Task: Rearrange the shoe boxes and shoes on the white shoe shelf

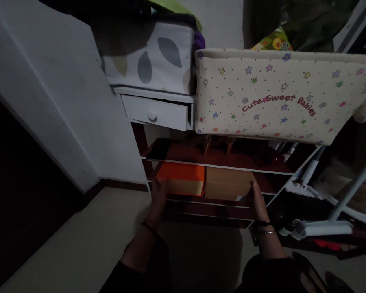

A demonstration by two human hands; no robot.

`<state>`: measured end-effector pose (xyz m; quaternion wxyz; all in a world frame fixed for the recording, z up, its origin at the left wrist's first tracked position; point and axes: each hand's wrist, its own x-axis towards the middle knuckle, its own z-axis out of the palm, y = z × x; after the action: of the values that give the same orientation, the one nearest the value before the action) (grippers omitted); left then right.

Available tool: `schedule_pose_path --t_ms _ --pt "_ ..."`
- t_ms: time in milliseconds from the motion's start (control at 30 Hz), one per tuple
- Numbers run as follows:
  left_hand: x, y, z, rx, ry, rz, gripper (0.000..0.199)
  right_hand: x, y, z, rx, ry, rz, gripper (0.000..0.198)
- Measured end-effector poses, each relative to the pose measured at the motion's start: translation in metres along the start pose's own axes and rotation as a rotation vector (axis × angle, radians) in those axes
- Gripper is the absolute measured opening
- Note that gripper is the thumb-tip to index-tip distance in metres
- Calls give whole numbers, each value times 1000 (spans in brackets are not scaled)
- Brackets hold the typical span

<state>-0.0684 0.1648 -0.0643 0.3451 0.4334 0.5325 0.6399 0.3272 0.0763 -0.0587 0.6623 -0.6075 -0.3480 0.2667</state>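
My left hand presses against the left end of an orange box on a low dark-red shelf. My right hand rests against the right end of a brown cardboard box that sits beside the orange one. The two boxes stand side by side between my hands. Both wrists wear thin bands. Whether the fingers curl around the box ends is hard to tell in the dim light.
Above hangs a cream fabric organiser with stars and the words "Cute Sweet Babies". A white drawer stands slightly open under a leaf-print box. White metal stand legs sprawl at the right. A white wall panel is at the left.
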Motion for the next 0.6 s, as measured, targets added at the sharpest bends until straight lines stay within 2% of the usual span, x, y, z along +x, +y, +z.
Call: schedule_pose_path --t_ms 100,200,233,300,367,433,467,533,600 --pt "-9 5 -4 112 119 154 59 -9 -9 -10 -52 52 32 97" --pt "-22 21 0 227 217 378 57 -16 -21 -19 -118 156 -62 97" --pt "-26 29 5 228 208 440 55 -18 -26 -21 -131 184 -109 93" --pt "-28 48 25 150 104 510 52 -23 -33 -24 -129 228 -179 85" --pt "-24 67 55 13 -76 465 50 -29 -38 -24 -114 264 -221 79" --pt "-12 84 92 -139 -279 340 61 -36 -39 -25 -98 285 -238 75" --pt "-4 92 110 -176 -324 262 71 -40 -39 -26 -89 289 -237 73" --pt "13 106 144 -170 -305 118 90 -46 -35 -29 -70 281 -224 71" --pt "30 116 169 -124 -261 69 94 -50 -32 -33 -62 274 -206 70"
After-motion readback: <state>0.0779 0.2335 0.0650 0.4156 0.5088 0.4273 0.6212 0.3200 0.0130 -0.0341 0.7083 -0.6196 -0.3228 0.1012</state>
